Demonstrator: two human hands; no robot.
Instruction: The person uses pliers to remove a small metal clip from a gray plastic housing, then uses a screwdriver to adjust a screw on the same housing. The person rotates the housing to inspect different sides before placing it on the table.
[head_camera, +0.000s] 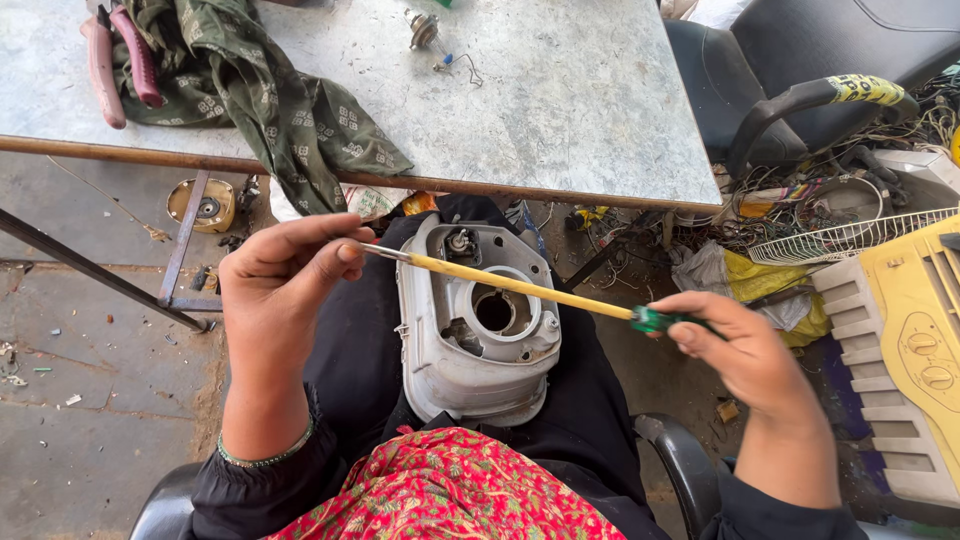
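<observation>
here, left hand (275, 290) fingers pinch metal tip of yellow screwdriver (510, 286); right hand (745, 350) fingers clamp green handle above grey plastic housing (480, 330).

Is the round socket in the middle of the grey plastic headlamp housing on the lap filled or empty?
Empty: the grey plastic headlamp housing shows a dark open hole at its round socket; a loose glass bulb lies on the metal table.

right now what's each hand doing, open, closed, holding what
Left hand: closed, pinching the metal tip of the long yellow-shafted screwdriver.
Right hand: closed on the same screwdriver's green handle.
</observation>
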